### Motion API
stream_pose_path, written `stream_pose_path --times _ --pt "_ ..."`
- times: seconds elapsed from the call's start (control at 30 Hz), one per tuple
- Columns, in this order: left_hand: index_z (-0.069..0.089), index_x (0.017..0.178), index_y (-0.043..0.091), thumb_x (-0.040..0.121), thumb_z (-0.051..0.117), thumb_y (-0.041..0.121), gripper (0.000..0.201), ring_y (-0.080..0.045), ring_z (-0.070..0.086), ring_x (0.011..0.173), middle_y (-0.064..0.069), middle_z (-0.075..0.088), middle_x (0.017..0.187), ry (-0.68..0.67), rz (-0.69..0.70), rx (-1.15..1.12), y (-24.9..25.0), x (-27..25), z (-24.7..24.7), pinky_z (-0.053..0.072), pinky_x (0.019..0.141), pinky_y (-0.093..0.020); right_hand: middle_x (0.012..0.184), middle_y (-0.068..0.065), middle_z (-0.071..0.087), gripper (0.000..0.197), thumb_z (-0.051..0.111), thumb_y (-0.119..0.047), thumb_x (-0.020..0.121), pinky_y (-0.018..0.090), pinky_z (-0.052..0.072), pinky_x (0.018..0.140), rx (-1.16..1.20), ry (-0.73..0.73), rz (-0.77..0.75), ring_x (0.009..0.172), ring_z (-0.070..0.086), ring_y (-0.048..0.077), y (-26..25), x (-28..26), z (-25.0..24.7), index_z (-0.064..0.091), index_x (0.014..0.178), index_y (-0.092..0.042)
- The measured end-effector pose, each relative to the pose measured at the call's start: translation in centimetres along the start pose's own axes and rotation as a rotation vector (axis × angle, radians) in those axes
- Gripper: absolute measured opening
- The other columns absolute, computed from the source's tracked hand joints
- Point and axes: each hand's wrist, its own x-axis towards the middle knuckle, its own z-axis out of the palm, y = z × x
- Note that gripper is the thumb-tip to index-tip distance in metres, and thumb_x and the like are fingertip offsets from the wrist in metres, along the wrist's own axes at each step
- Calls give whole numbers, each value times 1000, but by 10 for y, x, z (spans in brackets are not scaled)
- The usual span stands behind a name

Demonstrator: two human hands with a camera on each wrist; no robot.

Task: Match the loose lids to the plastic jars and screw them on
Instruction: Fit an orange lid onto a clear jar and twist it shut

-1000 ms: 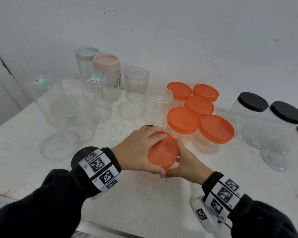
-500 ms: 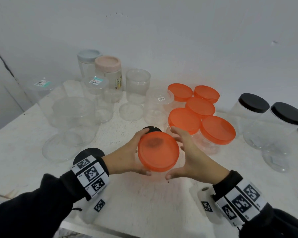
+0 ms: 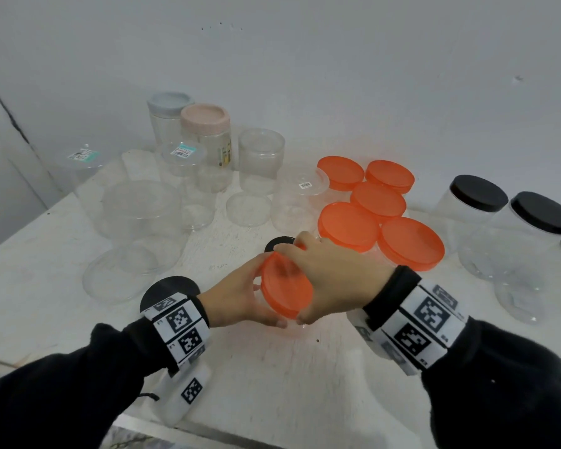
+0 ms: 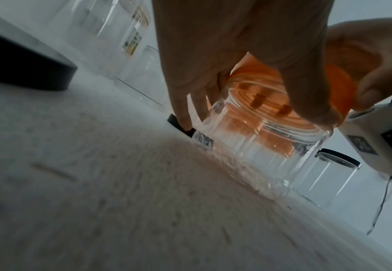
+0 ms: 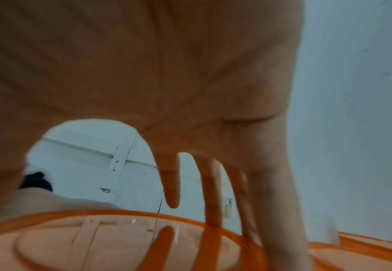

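- The right hand (image 3: 334, 280) lies over the orange lid (image 3: 285, 286), fingers curled down over its far rim and thumb at the near rim, gripping it from above; the right wrist view shows those fingers (image 5: 211, 192) spread across the glossy, translucent orange disc (image 5: 111, 242).
- The left hand (image 3: 237, 299) wraps the clear jar (image 4: 259, 146) under that lid, thumb on the near side and fingers (image 4: 181, 102) round the far side; the jar stands on the white table (image 3: 272, 384).
- The lid sits tilted on the jar's mouth, its left rim higher; whether its thread has caught I cannot tell.
- The jar is ribbed, see-through plastic with a threaded neck.
- Just behind the held jar lies a small black lid (image 3: 279, 243), flat on the table, close to the left fingertips.
- A larger black lid (image 3: 169, 288) lies flat behind the left wrist.
- Right of and behind the held jar stand five orange-lidded jars (image 3: 379, 202) in a tight cluster; the nearest is just beside the right hand's knuckles.
- Further right of the held jar, black-lidded jars (image 3: 478, 192) stand well apart from the hands.
- Left of and behind the held jar are clear round containers (image 3: 140, 205) and loose clear lids (image 3: 248, 209), plus tall jars with a pale blue cap (image 3: 170, 102) and a pink cap (image 3: 205, 116) near the wall.
- Bare, rough, speckled tabletop runs from the held jar toward the near edge, between the two black sleeves (image 3: 62, 393).
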Motion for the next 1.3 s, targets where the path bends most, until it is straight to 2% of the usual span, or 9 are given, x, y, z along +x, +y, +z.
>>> stream_pose_path --times 0.13,0.3,0.53,0.63,0.87,1.0,1.1,1.17,1.3 --pt "35 131 33 58 88 11 92 7 48 113 14 51 126 1 -3 9 0 0 -1 39 87 -4 129 -5 27 102 80 -34 62 38 51 84 39 -72 -74 110 38 18 11 2 -7 17 141 -38" --pt "40 118 42 58 87 7 83 12 48 110 17 51 121 8 3 -14 0 0 -1 40 87 -5 132 -6 21 107 79 -22 60 39 51 86 38 -134 -125 113 34 17 15 7 -5 14 141 -47" --pt "42 116 41 54 89 15 82 12 48 109 19 51 120 17 7 -8 1 -1 -1 40 88 -6 133 -5 23 104 80 -31 60 39 51 86 16 -117 -140 112 36 18 17 9 -4 16 140 -49" --pt "41 113 42 56 89 10 82 15 48 106 20 51 118 26 5 4 0 0 0 41 85 -5 133 -5 23 103 80 -34 61 39 52 84 -10 -112 -144 111 36 19 16 8 -4 16 141 -48" --pt "39 130 29 55 89 11 91 9 49 111 15 51 123 15 -14 10 -2 0 0 41 88 -8 137 -7 19 103 79 -22 61 39 52 85 25 -146 -165 116 30 17 16 5 -6 20 141 -44" --pt "42 122 39 55 90 13 87 7 51 111 16 55 119 2 -15 25 0 1 -1 43 90 -11 136 -9 19 101 77 -10 56 41 52 83 21 -127 -247 118 26 18 14 3 -10 29 137 -44" --pt "42 114 43 54 90 11 83 14 51 103 18 57 110 20 -4 73 2 0 -2 42 79 -5 138 -7 19 101 78 -10 56 42 51 86 37 -136 -273 120 26 19 12 2 -14 28 138 -44" --pt "42 115 44 54 90 12 84 14 51 102 19 57 109 23 1 84 2 1 -2 42 77 -5 138 -8 18 102 78 -11 57 42 50 88 46 -160 -266 121 25 18 11 3 -15 27 138 -46" --pt "42 121 40 55 90 12 86 7 52 108 15 56 117 13 -19 29 0 0 -2 44 87 -13 138 -10 16 102 78 -10 58 42 50 88 6 -176 -243 123 22 18 12 4 -13 27 137 -46"
